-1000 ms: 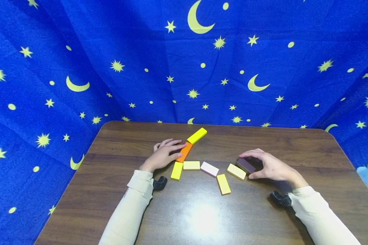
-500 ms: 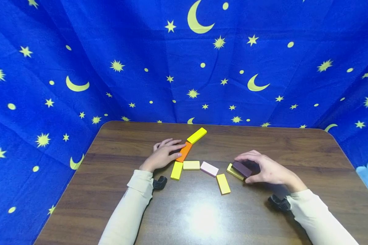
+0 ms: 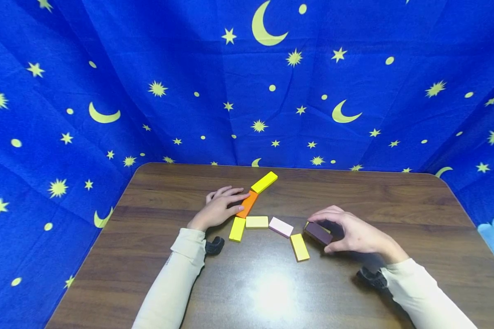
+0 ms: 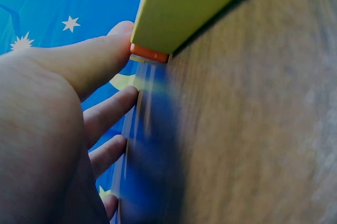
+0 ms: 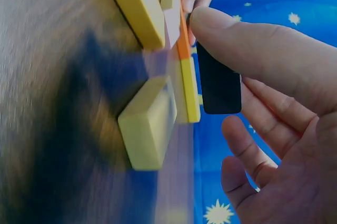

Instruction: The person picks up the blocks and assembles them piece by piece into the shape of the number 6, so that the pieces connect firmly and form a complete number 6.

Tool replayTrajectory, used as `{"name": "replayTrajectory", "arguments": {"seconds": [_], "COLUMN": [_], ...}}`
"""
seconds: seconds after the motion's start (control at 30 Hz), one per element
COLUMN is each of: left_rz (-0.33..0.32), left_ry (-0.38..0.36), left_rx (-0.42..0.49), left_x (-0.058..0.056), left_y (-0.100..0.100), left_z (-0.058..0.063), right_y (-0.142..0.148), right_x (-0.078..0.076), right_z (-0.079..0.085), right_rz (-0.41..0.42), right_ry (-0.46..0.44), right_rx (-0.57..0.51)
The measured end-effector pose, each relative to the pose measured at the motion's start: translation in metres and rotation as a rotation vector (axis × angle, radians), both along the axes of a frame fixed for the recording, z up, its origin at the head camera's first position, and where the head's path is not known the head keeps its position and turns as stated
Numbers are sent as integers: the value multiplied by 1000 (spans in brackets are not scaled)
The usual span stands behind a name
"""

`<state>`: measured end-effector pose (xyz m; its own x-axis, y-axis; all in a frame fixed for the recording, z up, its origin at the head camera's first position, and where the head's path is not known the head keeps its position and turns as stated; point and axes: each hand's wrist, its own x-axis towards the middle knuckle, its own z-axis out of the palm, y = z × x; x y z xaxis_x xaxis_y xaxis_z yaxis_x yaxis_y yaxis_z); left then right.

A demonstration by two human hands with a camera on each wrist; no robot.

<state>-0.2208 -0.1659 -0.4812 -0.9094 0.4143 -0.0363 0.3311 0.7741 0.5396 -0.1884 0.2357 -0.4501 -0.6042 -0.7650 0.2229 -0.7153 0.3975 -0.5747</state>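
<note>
My right hand [image 3: 356,232] pinches a dark brown block [image 3: 319,233] between thumb and fingers. In the right wrist view, that dark block [image 5: 220,84] hangs off the table, apart from a pale yellow block [image 5: 150,124]. From the head, the brown block covers nearly all of this pale one. My left hand [image 3: 217,211] rests at an orange block [image 3: 247,204], thumb and index finger touching it, the other fingers loosely extended. A yellow block [image 3: 265,182] lies off the orange block's far end, and another yellow block [image 3: 237,229] lies at its near end.
Between the hands lie a cream block [image 3: 257,222], a pink block [image 3: 281,227] and a deeper yellow block [image 3: 300,247], spread in a bent row on the wooden table [image 3: 169,192]. A blue curtain [image 3: 214,91] with moons and stars hangs behind the table.
My right hand has lifted the dark brown block from beside the pale yellow block and carried it left, over that block. The left hand stays at the orange block.
</note>
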Motion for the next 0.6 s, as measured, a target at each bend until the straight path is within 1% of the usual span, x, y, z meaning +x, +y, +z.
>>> {"name": "replayTrajectory", "arguments": {"seconds": [0.23, 0.6], "left_rz": [-4, -1], "left_ry": [9, 12], "left_rx": [3, 0], "left_x": [0, 0], "left_y": [0, -1], "left_z": [0, 0], "right_y": [-11, -25], "right_x": [8, 15], "right_z": [3, 1], "right_rz": [25, 73], "right_ry": [-11, -25], "right_rx": [13, 5]}}
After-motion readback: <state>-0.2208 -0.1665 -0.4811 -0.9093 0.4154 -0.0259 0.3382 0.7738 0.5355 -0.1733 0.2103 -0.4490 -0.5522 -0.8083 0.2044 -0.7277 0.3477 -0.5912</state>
